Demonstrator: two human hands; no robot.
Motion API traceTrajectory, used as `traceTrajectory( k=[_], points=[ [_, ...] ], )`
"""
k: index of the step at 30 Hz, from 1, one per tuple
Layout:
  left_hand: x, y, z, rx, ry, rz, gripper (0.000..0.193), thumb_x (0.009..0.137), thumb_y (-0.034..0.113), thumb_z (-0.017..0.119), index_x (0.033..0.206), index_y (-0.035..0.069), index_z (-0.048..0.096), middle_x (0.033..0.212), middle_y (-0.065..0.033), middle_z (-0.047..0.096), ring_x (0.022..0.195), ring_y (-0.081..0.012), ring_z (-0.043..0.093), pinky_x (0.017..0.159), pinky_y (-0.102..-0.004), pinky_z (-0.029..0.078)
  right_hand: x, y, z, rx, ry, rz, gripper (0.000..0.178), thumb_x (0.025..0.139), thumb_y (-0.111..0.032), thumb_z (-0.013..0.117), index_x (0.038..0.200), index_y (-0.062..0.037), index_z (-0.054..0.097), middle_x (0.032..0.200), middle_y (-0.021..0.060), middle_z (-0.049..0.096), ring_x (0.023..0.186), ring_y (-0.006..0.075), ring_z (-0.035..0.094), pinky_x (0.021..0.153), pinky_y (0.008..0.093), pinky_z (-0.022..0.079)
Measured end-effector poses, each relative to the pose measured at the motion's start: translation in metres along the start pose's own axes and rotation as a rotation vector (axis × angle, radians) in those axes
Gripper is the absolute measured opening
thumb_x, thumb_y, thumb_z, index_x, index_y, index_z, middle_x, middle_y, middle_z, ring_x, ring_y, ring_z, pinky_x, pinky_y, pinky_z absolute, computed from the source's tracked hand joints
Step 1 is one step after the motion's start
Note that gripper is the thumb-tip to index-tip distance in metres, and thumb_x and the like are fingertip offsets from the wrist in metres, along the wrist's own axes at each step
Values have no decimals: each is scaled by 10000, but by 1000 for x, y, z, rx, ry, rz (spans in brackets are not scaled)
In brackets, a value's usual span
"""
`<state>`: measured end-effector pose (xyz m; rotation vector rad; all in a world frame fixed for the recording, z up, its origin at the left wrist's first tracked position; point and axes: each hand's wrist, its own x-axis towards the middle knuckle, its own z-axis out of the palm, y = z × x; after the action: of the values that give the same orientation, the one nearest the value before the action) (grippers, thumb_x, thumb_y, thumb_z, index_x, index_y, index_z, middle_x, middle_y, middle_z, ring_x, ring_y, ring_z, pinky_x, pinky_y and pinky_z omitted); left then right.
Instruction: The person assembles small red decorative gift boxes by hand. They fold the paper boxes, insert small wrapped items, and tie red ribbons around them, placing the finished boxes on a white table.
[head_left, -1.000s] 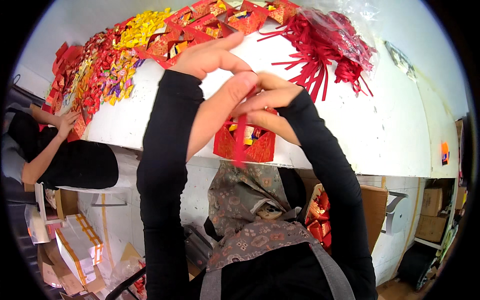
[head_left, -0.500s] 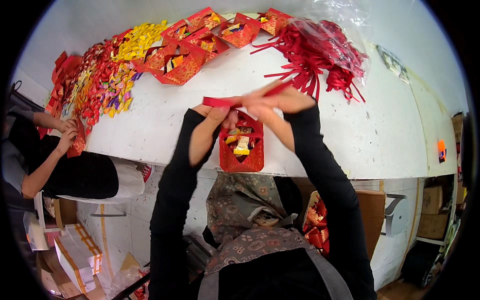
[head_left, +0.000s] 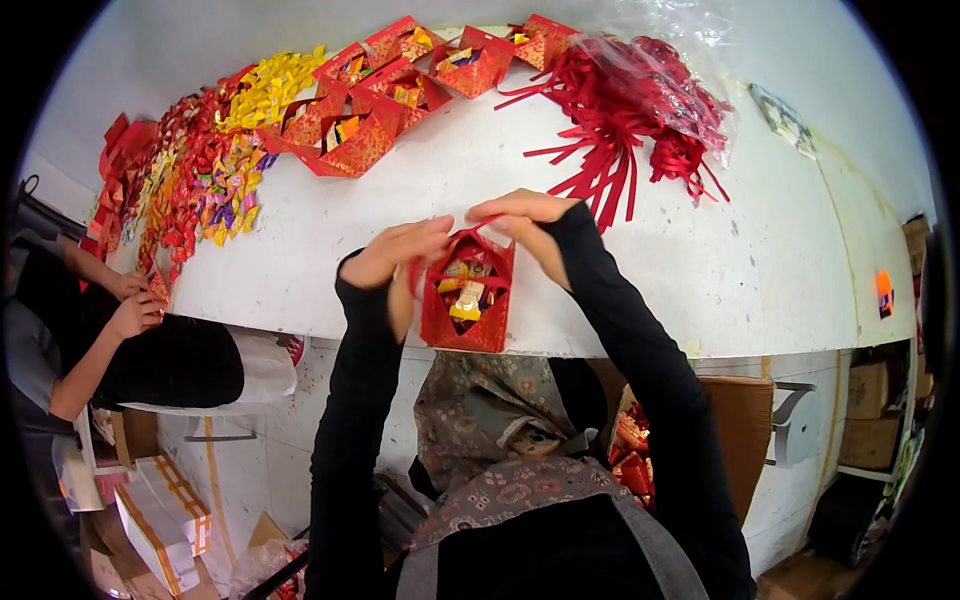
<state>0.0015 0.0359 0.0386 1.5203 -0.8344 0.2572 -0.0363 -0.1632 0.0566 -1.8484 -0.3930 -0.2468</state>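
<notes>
A small red gift box (head_left: 466, 336) with gold pattern stands at the table's front edge, its top open. Wrapped candies (head_left: 466, 297) in yellow, cream and brown show inside it. Over its far rim runs a red ribbon (head_left: 476, 230). My right hand (head_left: 535, 222) pinches the ribbon at the box's far right corner, fingers bent. On the left side my left hand (head_left: 392, 262) has its fingers together and slightly blurred, closed on the ribbon's other part beside the box wall.
Several filled red boxes (head_left: 350, 140) line the table's back, next to heaps of candies (head_left: 265, 92). Red ribbons (head_left: 640, 100) lie partly under clear plastic at the back right. A co-worker's hands (head_left: 137, 300) hold a red piece at the left. A carton (head_left: 738, 430) with red packets stands below.
My hands have come down and nearer the box, the right one drawing in its stretched ribbon end. Box and hands sit slightly further left. The co-worker's hands have lowered a little.
</notes>
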Motion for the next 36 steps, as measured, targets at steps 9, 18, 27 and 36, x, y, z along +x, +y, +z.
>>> traceTrajectory(
  k=[9,18,27,36],
  points=[
    [19,-47,-54,-440,131,-663,245,942,238,444,908,21,552,517,70,254,423,-30,238,401,-204,219,-45,31,-15,1020,286,370,82,925,-117,422,890,-60,469,576,-44,339,466,64,296,439,223,276],
    [24,23,-33,-205,-248,-534,337,918,352,476,971,53,621,668,-32,581,636,-115,582,573,-218,416,-21,28,24,-708,-6,-135,463,716,-152,712,1144,-100,544,959,72,547,796,210,615,637,286,498],
    [-54,25,10,596,-88,-520,301,770,209,691,954,-6,587,627,-23,549,523,-74,466,473,-228,365,-32,29,47,-690,71,-10,396,689,-182,725,1051,-97,588,966,57,556,721,218,613,595,291,495],
    [-60,5,22,-28,82,-592,111,841,122,605,849,11,598,687,7,568,617,-78,520,593,-218,415,-34,29,57,-572,149,-31,343,703,-109,682,1035,-93,595,1017,67,551,743,219,619,596,292,504]
  ],
)
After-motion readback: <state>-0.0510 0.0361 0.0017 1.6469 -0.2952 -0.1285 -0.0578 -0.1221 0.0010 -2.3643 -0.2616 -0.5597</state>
